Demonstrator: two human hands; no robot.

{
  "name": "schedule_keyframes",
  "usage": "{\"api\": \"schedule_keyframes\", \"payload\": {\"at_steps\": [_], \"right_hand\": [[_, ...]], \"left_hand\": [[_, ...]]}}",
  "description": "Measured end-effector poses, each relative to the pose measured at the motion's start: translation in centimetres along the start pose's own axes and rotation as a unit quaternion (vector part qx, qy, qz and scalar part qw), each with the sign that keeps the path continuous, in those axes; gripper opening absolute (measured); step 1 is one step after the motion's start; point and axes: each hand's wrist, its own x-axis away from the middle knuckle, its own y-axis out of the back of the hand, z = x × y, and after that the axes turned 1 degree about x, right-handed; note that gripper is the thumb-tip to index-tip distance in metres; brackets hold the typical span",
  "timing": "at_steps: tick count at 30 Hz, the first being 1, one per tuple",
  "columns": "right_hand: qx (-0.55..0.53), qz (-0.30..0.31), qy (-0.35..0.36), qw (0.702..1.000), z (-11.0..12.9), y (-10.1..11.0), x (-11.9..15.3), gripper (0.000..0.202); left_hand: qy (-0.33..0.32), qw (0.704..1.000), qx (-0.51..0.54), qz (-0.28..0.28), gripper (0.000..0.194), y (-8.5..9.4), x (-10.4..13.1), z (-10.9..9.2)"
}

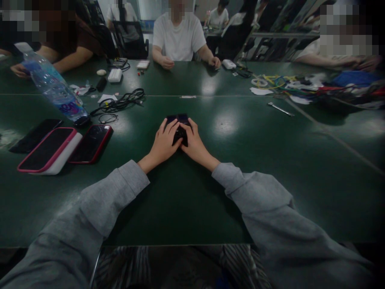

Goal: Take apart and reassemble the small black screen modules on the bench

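In the head view a small dark, partly glossy object (181, 117) lies on the green table, mostly covered by my hands; its kind cannot be made out. My left hand (165, 141) grips it from the left, with fingers laid over its top and the thumb at the near edge. From the right, my right hand (194, 140) holds the same object, fingers bent over it. Both thumbs nearly meet at its near side.
Left of me are phones with red cases (48, 150) (92, 143), a dark pouch (36, 134), a tilted plastic bottle (55, 86) and black cables (123, 100). Rightward lie a wrench (280, 109) and tangled wires (319, 88). People sit across the table (255, 152).
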Motion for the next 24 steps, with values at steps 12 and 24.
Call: {"api": "schedule_keyframes", "payload": {"at_steps": [12, 24], "right_hand": [[0.002, 0.000, -0.005, 1.000, -0.02, -0.03, 0.00, 0.076], [0.099, 0.017, 0.042, 0.994, 0.96, 0.43, 0.18, 0.079]], "left_hand": [[0.000, 1.000, -0.015, -0.005, 0.058, 0.13, 0.05, -0.31], [-0.002, 1.000, -0.021, -0.005, 0.058, 0.20, 0.06, -0.49]]}}
